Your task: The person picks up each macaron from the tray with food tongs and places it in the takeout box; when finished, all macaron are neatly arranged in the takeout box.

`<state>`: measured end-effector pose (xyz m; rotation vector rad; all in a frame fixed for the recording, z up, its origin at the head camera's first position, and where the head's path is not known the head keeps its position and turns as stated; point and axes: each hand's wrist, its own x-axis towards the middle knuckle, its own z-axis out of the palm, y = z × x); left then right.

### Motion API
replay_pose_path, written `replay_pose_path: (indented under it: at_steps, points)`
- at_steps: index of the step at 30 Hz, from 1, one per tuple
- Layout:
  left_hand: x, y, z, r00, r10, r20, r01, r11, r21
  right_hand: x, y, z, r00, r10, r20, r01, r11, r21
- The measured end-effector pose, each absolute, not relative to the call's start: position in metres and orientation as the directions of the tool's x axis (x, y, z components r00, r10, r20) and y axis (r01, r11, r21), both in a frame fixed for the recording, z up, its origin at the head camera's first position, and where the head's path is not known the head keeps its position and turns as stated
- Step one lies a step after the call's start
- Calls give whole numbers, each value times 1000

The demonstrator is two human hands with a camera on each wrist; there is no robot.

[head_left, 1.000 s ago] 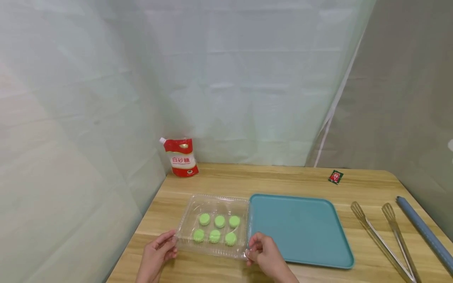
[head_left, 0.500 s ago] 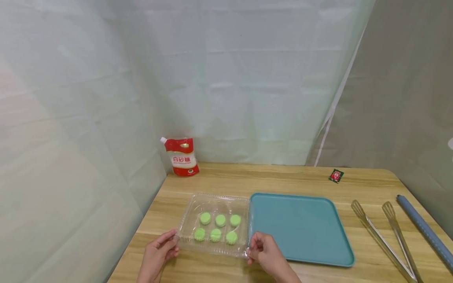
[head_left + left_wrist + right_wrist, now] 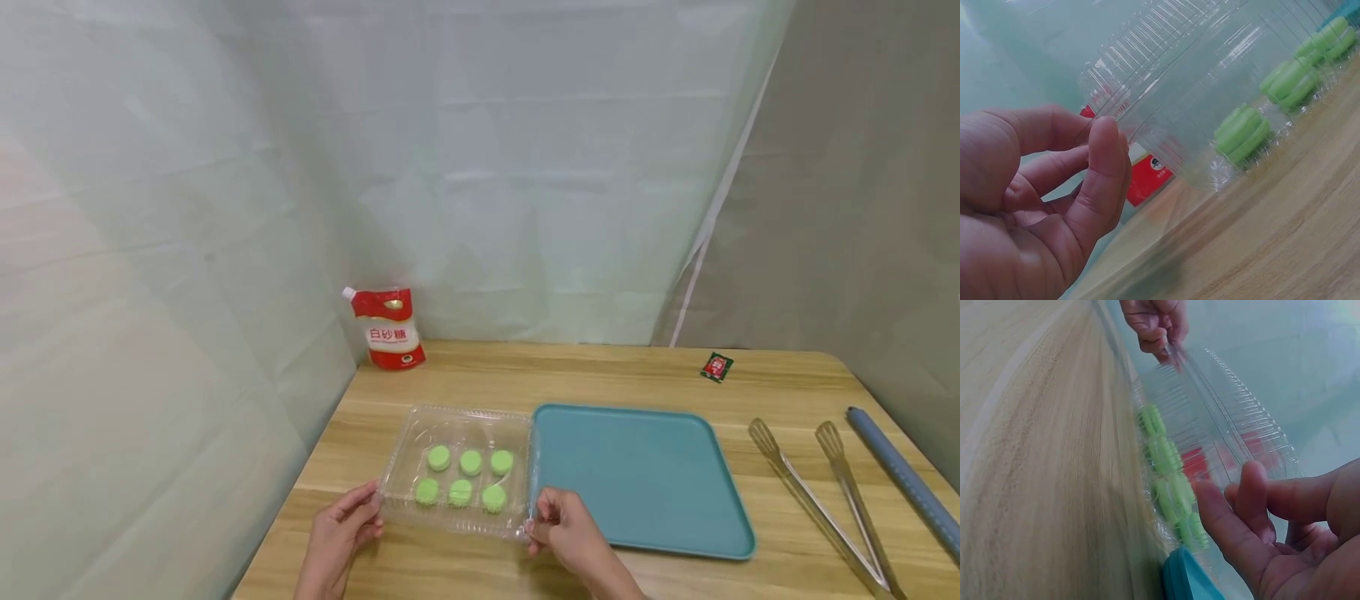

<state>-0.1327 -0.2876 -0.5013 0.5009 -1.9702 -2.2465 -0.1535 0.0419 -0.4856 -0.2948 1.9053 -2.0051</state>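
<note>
A clear plastic clamshell box (image 3: 474,429) stands on the table in the head view, with several green macarons (image 3: 461,492) in two rows inside. Its lid lies over them. My left hand (image 3: 345,529) pinches the front left corner of its rim between thumb and fingers, seen closely in the left wrist view, where macarons (image 3: 1241,134) show through the plastic wall. At the front right corner, my right hand (image 3: 564,529) pinches the rim. The right wrist view shows that hand (image 3: 1279,534) near, with the left hand (image 3: 1157,322) at the far end of the box.
A teal tray (image 3: 637,479) lies directly right of the box. Further right are metal tongs (image 3: 825,512) and a blue-grey rod (image 3: 903,483). At the back stand a red and white sugar pouch (image 3: 388,329) and, farther right, a small green and red packet (image 3: 717,367).
The head view has shifted slightly, so everything sits a little higher and farther right in it. Both hands keep their hold on the box's front corners.
</note>
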Motion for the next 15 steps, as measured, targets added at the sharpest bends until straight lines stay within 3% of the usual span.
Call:
replay_pose_path:
  at_steps: [8,15]
  points:
    - [-133,-288,-503,-941,-293,-170,-124,-167,978,-149,39,-489,-943,-327,-60,64,0,-998]
    - [-134,-287,-503,-945,-287,-156,-106,-181,978,-143,36,-488,-916,-371,-156,208,-106,-972]
